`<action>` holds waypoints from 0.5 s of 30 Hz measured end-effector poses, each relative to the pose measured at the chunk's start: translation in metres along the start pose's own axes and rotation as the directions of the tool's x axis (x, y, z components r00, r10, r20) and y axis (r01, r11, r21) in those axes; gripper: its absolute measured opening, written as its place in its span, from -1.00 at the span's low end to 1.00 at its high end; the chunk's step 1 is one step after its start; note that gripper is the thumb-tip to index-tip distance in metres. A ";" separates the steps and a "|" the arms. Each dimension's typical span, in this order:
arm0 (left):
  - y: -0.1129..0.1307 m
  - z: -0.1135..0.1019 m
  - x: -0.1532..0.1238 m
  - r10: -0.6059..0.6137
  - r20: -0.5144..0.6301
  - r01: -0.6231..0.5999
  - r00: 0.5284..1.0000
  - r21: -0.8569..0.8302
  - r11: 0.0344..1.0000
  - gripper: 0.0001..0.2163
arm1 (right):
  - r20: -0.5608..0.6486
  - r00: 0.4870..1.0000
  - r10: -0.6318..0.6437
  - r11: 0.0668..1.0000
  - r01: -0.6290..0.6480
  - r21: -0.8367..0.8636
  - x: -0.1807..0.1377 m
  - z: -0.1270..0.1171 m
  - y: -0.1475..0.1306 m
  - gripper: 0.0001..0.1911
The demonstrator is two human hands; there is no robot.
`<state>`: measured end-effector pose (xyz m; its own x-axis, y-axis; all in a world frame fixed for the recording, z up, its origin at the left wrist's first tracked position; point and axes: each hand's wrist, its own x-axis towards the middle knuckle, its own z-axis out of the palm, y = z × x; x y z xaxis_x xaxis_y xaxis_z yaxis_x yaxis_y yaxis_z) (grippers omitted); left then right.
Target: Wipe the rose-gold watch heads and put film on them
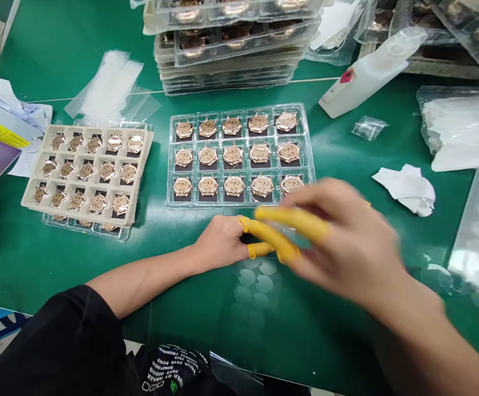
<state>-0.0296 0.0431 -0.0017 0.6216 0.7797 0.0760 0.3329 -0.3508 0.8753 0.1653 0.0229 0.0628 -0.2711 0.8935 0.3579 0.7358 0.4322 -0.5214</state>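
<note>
My left hand [227, 239] is closed just below the middle tray, its thumb and index finger in yellow finger cots brought together. What they hold, if anything, is hidden. My right hand [342, 236], smeared by motion, crosses over the left fingertips, also in yellow cots. A faint clear patch shows between its fingers, too blurred to name. Directly beneath the hands is a clear sheet of round films [256, 286]; whether a hand touches it I cannot tell. In the clear plastic tray [241, 206] sit rows of rose-gold watch cases [233, 155], backs up, the lower right one partly covered by my right hand.
At left, a beige tray [28, 201] of watch cases rests on another clear tray. Stacked trays [227, 77] stand at the back. A white bottle [367, 77], a small plastic bag [369, 127], crumpled paper [407, 190] and bagged white sheets [462, 129] lie right.
</note>
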 end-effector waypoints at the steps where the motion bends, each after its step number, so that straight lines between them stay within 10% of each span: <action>1: 0.001 -0.001 0.000 -0.005 0.005 0.005 1.000 0.014 1.000 -0.86 | 0.024 1.000 -0.011 0.999 0.012 -0.037 0.016 0.014 0.011 -0.80; 7: 0.001 0.001 0.001 -0.010 0.004 0.011 1.000 -0.025 1.000 -0.93 | 0.130 0.983 0.128 0.962 -0.091 -0.258 0.052 0.070 0.039 -0.88; 15: 0.003 -0.004 0.002 0.009 -0.034 -0.012 0.999 -0.084 0.996 -0.94 | 0.203 0.930 0.305 0.944 -0.324 0.063 0.058 0.043 0.016 -0.79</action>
<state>-0.0303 0.0454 0.0030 0.6004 0.7935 0.0998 0.2648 -0.3150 0.9114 0.1347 0.0868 0.0419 -0.1536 0.9880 0.0165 0.7431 0.1266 -0.6572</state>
